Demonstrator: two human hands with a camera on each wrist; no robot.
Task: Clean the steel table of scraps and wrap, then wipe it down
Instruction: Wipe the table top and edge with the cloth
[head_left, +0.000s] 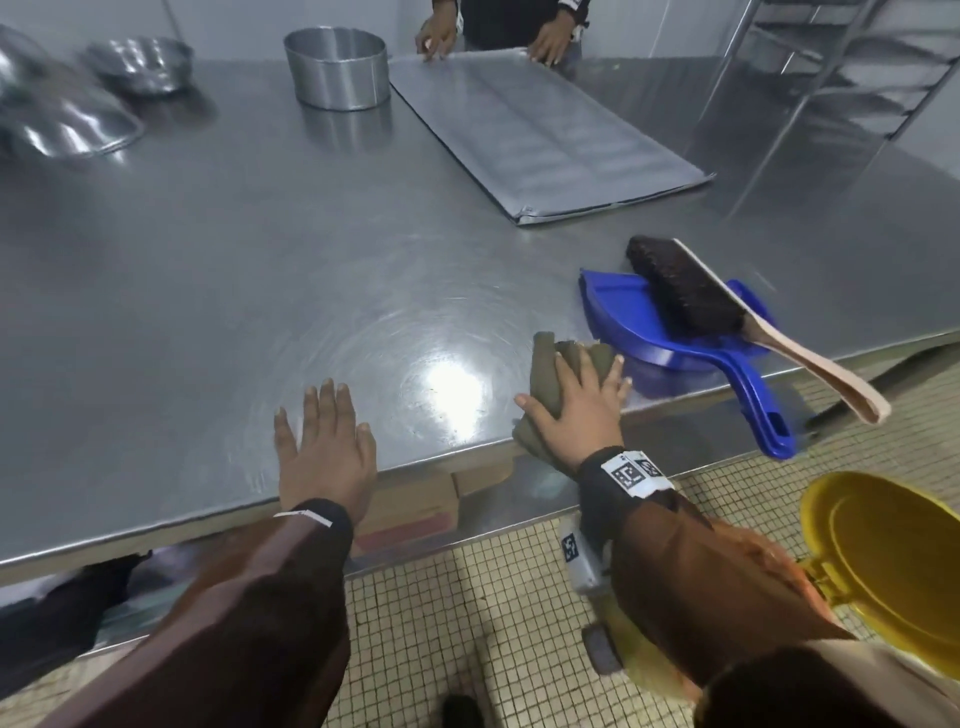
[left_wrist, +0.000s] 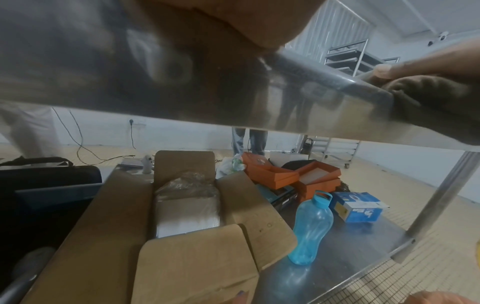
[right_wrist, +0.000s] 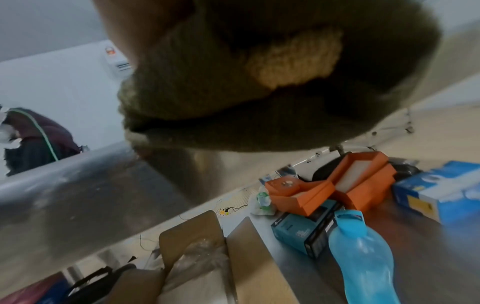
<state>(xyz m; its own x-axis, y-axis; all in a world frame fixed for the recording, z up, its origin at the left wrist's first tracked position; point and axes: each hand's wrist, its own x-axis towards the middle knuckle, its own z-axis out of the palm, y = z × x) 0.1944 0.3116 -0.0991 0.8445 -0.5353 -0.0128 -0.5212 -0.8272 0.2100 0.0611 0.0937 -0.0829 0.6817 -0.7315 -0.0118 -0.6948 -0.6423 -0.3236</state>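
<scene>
The steel table (head_left: 234, 249) fills the head view, shiny with swirl marks and no scraps showing. My left hand (head_left: 324, 447) lies flat on it near the front edge, fingers straight. My right hand (head_left: 576, 400) presses spread fingers on a folded olive cloth (head_left: 545, 358) at the table's front edge; part of the cloth hangs over the edge. In the left wrist view the cloth (left_wrist: 428, 92) drapes over the table edge (left_wrist: 182, 92) under my right thumb. The cloth (right_wrist: 233, 82) fills the top of the right wrist view.
A blue dustpan (head_left: 649, 332) with a dark brush (head_left: 680, 291) lies right of the cloth, handles overhanging. Another person's hands (head_left: 439, 39) hold a grey sheet (head_left: 545, 135). A round tin (head_left: 337, 67) and bowls (head_left: 67, 124) stand far left. A yellow bin lid (head_left: 883, 551) stands open beside me.
</scene>
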